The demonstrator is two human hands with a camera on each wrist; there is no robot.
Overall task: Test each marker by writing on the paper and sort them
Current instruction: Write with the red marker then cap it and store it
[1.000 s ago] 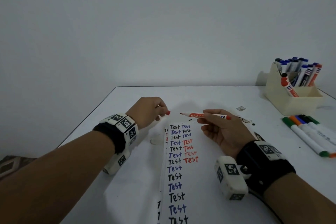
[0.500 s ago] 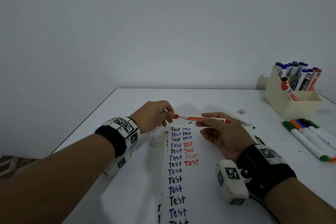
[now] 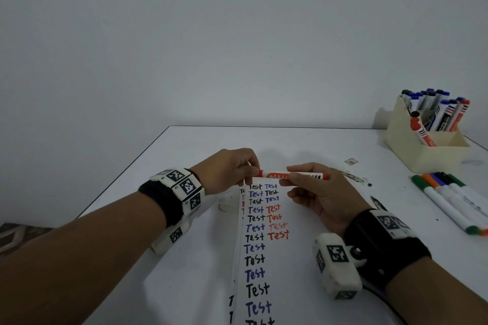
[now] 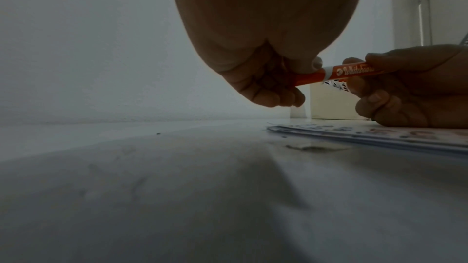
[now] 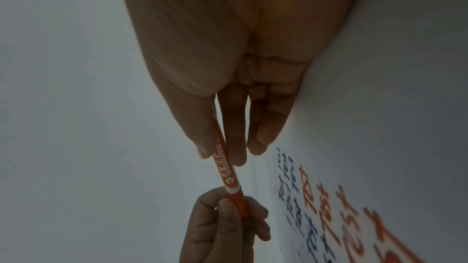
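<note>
A red whiteboard marker lies level in the air above the top of the paper, which carries rows of "Test" in black, blue and red. My right hand pinches its barrel between thumb and fingers. The left hand grips the red cap seated on the marker's left end. Both hands hover just over the table, close together.
A cream holder with several blue, black and red markers stands at the back right. A row of loose coloured markers lies on the table at the right. Small scraps lie beyond my right hand.
The left hand brought the red cap to the bare tip and pushed it on; the two hands came together over the top of the paper.
</note>
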